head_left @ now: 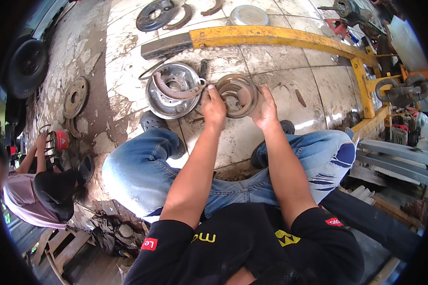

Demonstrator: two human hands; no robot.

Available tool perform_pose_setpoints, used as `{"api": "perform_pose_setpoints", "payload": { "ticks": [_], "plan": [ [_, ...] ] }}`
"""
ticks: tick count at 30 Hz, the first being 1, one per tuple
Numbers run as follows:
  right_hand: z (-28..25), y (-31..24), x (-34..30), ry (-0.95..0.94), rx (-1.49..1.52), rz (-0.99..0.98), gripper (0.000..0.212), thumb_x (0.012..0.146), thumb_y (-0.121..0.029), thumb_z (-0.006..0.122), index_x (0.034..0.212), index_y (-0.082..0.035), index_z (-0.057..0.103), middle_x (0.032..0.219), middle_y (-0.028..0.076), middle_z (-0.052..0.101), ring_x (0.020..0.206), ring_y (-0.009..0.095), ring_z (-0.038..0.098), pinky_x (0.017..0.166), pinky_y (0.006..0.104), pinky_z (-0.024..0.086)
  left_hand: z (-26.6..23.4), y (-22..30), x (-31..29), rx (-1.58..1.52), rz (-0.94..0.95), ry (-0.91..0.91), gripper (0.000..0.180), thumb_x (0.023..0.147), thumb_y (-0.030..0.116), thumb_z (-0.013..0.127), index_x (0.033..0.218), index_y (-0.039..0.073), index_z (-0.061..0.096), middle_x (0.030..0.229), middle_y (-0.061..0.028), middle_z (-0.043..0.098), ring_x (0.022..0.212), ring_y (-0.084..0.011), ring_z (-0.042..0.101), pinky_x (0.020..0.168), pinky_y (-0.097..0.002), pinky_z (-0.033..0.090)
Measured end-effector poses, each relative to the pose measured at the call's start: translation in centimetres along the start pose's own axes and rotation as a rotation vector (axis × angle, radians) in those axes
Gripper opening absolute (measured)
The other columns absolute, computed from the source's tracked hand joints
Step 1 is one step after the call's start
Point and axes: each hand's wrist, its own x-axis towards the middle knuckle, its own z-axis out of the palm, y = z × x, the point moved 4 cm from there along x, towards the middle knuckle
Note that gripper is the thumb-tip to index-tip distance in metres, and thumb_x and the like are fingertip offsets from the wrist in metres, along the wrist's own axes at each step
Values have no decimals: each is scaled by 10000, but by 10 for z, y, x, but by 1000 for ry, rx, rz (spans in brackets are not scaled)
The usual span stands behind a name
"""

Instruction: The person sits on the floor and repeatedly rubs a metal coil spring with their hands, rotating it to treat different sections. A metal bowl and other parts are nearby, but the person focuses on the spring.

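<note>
Between my hands is a rusty round brake drum (248, 110), its open side showing rings and a brown curved piece inside. My left hand (215, 108) is closed at the drum's left rim, fingers partly hidden. Against the right side of the drum my right hand (265, 110) presses its palm, fingers stretched along the rim. Just left of my left hand lies a round metal backing plate (169, 110). Across it rests a curved brake shoe (169, 91), one end close to my left fingertips; whether they touch cannot be told.
A yellow steel frame (252, 34) spans the tiled floor beyond the drum. Past it lie a dark round plate (155, 15), a loose brake shoe (180, 18) and a silver round cover (248, 15). Another person (45, 190) crouches at left near a red can (61, 140).
</note>
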Motion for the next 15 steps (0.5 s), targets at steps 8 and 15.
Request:
{"api": "perform_pose_setpoints", "payload": {
  "ticks": [8, 15],
  "plan": [
    [-6, 25, 4, -55, -32, 111, 681, 995, -582, 366, 1341, -6, 476, 1315, 177, 553, 1205, 288, 550, 1028, 471, 448, -9, 23, 17, -73, 47, -210, 451, 987, 386, 523, 1054, -35, 673, 926, -204, 698, 822, -299, 634, 811, -370, 487],
    [12, 29, -7, -70, -274, 152, 748, 988, -631, 238, 1428, -46, 391, 1386, 184, 500, 1262, 325, 511, 1079, 479, 399, -24, 46, 15, 291, 179, -270, 467, 957, 429, 547, 1000, -7, 706, 921, -235, 689, 885, -342, 644, 833, -399, 477]
  ]
}}
